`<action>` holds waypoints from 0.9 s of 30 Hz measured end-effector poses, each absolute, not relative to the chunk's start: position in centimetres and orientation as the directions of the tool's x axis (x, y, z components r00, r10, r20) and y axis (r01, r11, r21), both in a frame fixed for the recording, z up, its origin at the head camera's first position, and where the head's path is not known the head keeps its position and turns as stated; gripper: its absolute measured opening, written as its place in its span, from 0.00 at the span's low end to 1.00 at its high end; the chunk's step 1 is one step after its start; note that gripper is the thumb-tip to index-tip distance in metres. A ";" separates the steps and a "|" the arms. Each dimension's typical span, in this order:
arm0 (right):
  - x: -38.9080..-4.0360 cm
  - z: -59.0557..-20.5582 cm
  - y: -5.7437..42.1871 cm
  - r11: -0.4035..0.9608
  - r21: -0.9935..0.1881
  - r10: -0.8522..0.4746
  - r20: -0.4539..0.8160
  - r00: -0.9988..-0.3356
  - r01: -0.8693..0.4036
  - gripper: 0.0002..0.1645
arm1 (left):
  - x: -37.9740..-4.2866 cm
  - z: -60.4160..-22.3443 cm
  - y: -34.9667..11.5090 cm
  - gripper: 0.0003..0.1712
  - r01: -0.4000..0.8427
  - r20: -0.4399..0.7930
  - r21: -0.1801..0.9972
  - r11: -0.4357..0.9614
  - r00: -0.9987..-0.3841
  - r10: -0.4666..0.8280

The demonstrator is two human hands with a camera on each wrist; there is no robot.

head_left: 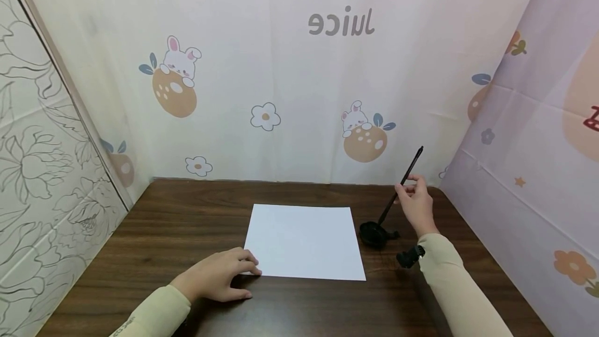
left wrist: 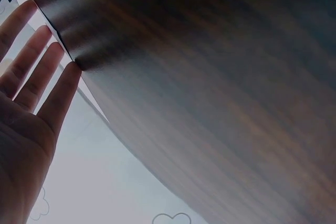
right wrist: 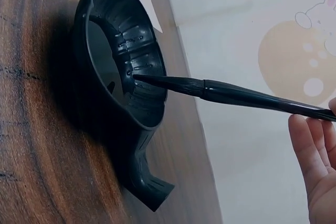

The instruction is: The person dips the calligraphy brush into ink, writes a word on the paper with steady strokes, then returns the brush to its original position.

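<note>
My right hand point(head_left: 415, 203) pinches the handle of a black ink brush point(head_left: 399, 188), which leans up and to the right. In the right wrist view the dark bristle tip of the brush point(right wrist: 173, 84) is at the inner wall of a black fluted ink dish point(right wrist: 122, 51). Dark liquid lies in the bottom of that dish, and a short bent spout-like handle sticks out from its side. A white sheet of paper point(head_left: 304, 243) lies flat to the left of the dish. My left hand point(head_left: 220, 273) rests at the paper's lower left corner with fingers spread, fingertips down.
The dark wood table point(head_left: 187, 212) ends at a printed curtain point(head_left: 271, 66) at the back. Patterned cloth walls stand to the left and right. A black wrist camera point(head_left: 410, 257) sits on my right sleeve, just above the table.
</note>
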State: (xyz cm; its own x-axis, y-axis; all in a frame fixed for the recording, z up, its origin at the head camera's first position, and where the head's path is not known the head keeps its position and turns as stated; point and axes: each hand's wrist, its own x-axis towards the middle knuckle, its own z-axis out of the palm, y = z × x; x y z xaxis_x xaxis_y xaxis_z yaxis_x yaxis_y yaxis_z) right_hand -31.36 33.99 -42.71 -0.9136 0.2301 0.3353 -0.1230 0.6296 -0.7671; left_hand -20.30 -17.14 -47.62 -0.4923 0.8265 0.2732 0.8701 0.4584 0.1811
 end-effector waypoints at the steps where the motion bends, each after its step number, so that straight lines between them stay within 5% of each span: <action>1: -31.4 -42.8 34.1 0.625 -0.772 0.236 0.327 -0.915 -0.114 0.32 | -20.3 -47.6 -17.1 0.20 0.870 0.272 0.182 0.459 -0.493 0.826; 27: -32.7 -45.1 36.4 0.319 -0.948 0.392 0.130 -0.911 0.002 0.38 | -20.4 -47.8 -17.2 0.20 0.868 0.281 0.182 0.462 -0.496 0.821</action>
